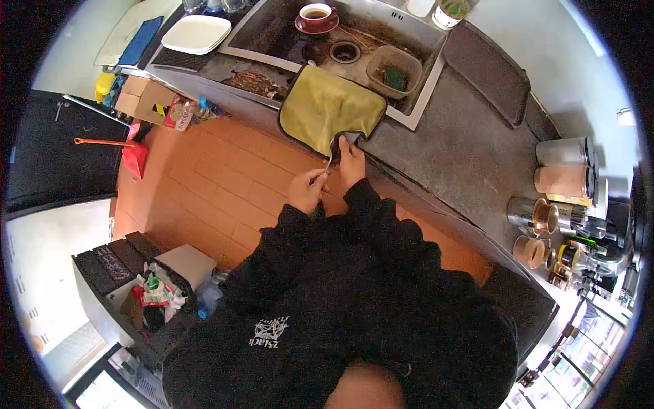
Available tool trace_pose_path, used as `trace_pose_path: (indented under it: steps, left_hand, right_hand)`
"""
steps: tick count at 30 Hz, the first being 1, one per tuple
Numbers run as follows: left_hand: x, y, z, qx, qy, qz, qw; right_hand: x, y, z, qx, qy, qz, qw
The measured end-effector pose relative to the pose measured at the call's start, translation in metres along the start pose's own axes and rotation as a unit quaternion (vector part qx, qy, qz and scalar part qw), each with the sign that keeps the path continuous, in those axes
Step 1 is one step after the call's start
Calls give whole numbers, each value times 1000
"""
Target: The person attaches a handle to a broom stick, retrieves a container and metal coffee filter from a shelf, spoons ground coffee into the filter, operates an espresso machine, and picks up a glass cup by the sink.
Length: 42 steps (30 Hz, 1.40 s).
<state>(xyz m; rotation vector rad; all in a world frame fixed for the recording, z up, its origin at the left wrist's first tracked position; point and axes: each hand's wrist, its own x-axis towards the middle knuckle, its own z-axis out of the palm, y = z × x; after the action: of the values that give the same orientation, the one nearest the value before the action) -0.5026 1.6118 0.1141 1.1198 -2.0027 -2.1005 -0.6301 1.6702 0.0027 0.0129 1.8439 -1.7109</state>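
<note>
A yellow-green cloth [330,102] with a dark edge is draped over the front rim of the sink. My right hand [352,163] is closed on its lower corner, where the grey underside is folded over. My left hand [306,191], just below and to the left, pinches a thin metal utensil [329,164]. The utensil's upper end runs into the folded cloth at my right fingers, so its kind is hidden. Both hands are in front of the counter edge, close to my body.
The sink [426,88] holds a cup [317,13] of dark liquid on a saucer and a plastic tub [395,71] with a green scourer. White plates [196,34] sit left, a dark tray [487,71] right. Canisters [564,151] line the right side. A bin [184,262] stands lower left.
</note>
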Motion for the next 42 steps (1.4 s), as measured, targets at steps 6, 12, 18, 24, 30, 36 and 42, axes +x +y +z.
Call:
trace_pose_path:
  steps: [6, 12, 18, 24, 30, 36, 42]
  left_hand:
    - [-2, -8, -7, -54, 26, -25, 998]
    - [-8, 4, -13, -87, 20, -19, 996]
    - [-12, 13, -14, -121, -21, 0, 992]
    - [-13, 28, -12, -144, -100, -6, 985]
    - [0, 35, -1, -183, -176, -45, 966]
    - [-7, 55, 42, -231, -285, -116, 923]
    - [-34, 59, 86, -237, -375, -145, 885]
  right_hand:
    - [-37, -46, -8, 195, -162, 64, 965]
    - [-46, -36, -17, 223, -148, 85, 960]
    - [-71, -32, -27, 53, -106, 95, 988]
    - [-120, -47, -32, -152, -29, -108, 982]
    - [-170, -72, -45, -207, 82, -304, 926]
    - [-216, -87, -66, -268, 130, -350, 888]
    - [-242, -94, -80, -150, 232, -392, 877]
